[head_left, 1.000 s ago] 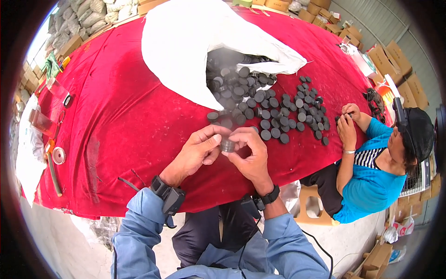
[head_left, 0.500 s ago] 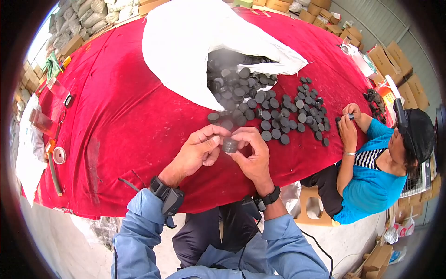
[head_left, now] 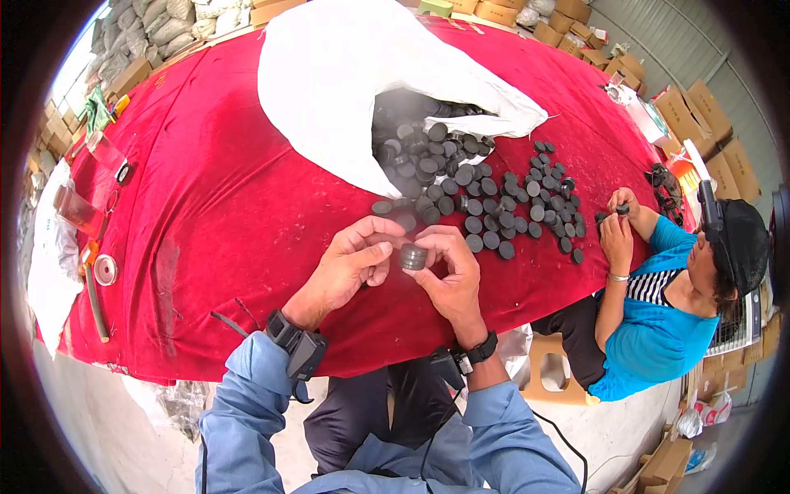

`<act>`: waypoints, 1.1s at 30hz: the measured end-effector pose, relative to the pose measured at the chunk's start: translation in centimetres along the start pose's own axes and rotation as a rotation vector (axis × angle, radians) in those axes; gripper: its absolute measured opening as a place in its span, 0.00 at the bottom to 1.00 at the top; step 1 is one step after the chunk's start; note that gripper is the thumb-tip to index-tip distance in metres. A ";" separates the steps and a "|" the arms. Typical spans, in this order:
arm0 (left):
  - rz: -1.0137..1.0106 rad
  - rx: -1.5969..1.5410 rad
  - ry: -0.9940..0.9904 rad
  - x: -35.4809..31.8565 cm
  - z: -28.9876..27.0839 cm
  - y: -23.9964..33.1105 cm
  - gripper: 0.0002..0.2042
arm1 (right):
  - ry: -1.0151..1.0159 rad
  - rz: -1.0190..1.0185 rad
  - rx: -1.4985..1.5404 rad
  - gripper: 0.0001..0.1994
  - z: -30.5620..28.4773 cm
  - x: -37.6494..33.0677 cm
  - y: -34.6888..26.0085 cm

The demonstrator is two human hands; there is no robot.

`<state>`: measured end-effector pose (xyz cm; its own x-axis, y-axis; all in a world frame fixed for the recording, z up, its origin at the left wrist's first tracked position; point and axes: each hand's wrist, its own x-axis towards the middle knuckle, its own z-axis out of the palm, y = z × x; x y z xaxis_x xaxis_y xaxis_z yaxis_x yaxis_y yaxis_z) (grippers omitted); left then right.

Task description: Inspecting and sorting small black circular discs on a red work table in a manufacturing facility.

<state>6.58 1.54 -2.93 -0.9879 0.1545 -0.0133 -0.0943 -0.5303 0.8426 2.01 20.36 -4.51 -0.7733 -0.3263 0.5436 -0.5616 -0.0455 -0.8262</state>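
Note:
A short stack of round black discs [head_left: 413, 257] is pinched between the thumb and fingers of my right hand [head_left: 453, 272] above the red cloth. Close beside it, my left hand [head_left: 350, 265] has curled fingers, its index fingertip reaching toward the top of the stack. Whatever those fingers hold is mostly hidden; a small dark edge shows under them. Just beyond my hands lie many loose black discs [head_left: 491, 222], spilling from the mouth of a large white sack [head_left: 317, 90]. More discs are inside the sack.
A co-worker [head_left: 658, 321] in a blue top sits at the right, handling dark discs. On the left of the red-covered table [head_left: 222, 222] lie a hammer [head_left: 94, 288], a small round ring-like part [head_left: 105, 270] and clear containers [head_left: 78, 212]. Cardboard boxes [head_left: 683, 111] stand behind.
The stack in my right hand has shifted slightly right, and my left fingertips now sit a little farther from it. The co-worker's hands have moved slightly.

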 end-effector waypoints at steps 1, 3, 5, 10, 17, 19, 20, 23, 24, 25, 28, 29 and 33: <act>-0.008 0.014 -0.003 0.0 0.0 0.0 0.12 | -0.002 -0.001 0.000 0.20 0.0 0.0 0.1; -0.041 0.011 -0.043 -0.1 0.0 0.2 0.12 | -0.009 0.004 0.010 0.21 0.0 -0.1 0.1; -0.074 0.010 -0.082 -0.2 -0.3 0.2 0.13 | -0.013 0.003 0.009 0.21 0.1 0.0 0.0; 0.017 0.019 -0.030 -0.2 -0.5 0.1 0.16 | -0.004 0.002 0.006 0.20 0.0 -0.1 0.3; 0.030 0.008 -0.034 -0.1 -0.3 -0.1 0.17 | 0.004 0.008 0.011 0.20 0.1 -0.1 0.4; -0.074 0.022 -0.097 -0.3 0.1 0.1 0.16 | 0.001 0.002 0.016 0.20 0.1 -0.1 0.4; -0.081 0.013 -0.093 -0.3 0.0 0.1 0.16 | -0.004 0.006 0.015 0.20 0.0 -0.2 0.4; -0.055 0.019 -0.020 -0.4 -0.2 0.7 0.15 | -0.005 0.003 0.006 0.20 0.0 -0.1 0.6; -0.055 0.018 -0.021 -0.3 -0.4 0.6 0.15 | 0.000 -0.002 -0.008 0.20 0.0 -0.1 0.6; -0.015 0.014 -0.006 0.0 -0.8 0.2 0.15 | -0.001 -0.002 -0.008 0.20 0.0 -0.1 0.5; 0.057 0.002 0.016 0.2 -1.5 -0.2 0.14 | 0.028 0.025 0.019 0.20 0.1 0.0 0.4; 0.088 -0.008 0.021 0.2 -1.6 -0.2 0.13 | 0.027 0.025 0.023 0.19 0.1 0.0 0.3; 0.036 -0.015 -0.007 0.1 -0.7 0.1 0.15 | 0.011 0.011 0.005 0.19 0.0 -0.1 0.6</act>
<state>6.43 0.97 -3.22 -0.9898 0.1411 0.0208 -0.0605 -0.5478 0.8344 1.70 20.39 -5.07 -0.7827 -0.3162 0.5360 -0.5516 -0.0463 -0.8328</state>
